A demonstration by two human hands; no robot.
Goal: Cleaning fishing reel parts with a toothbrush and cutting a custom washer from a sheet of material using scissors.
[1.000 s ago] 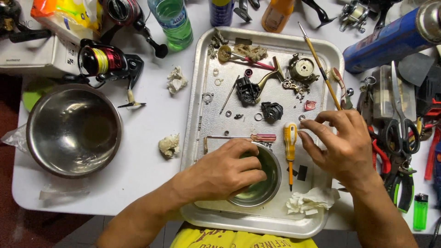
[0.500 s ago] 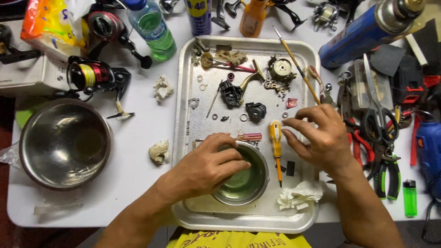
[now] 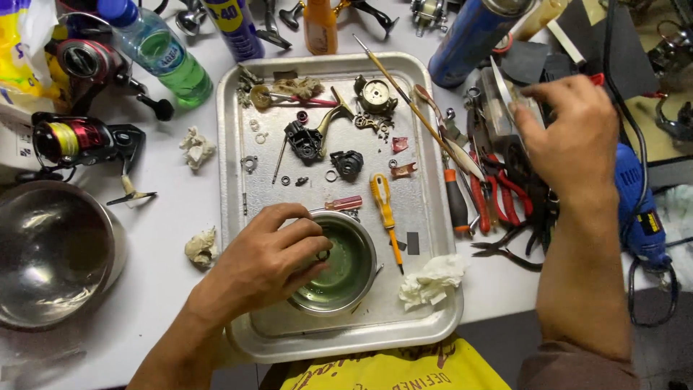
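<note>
A white table (image 3: 166,209) is crowded with gear. At far left sit a steel bowl (image 3: 50,253) and a red reel (image 3: 68,141). A metal tray (image 3: 426,318) near the middle holds reel parts, a yellow screwdriver (image 3: 384,206), a crumpled tissue (image 3: 432,280) and a small bowl (image 3: 346,267) of greenish liquid. The left hand (image 3: 263,263) rests on that bowl's rim, fingers curled, pinching a small dark ring (image 3: 323,254) over the liquid. Pliers (image 3: 498,195) lie right of the tray. The right hand (image 3: 570,137) is raised over them, fingertips pinched on a thin clear piece (image 3: 505,90). A blue drill (image 3: 639,209) lies at far right.
</note>
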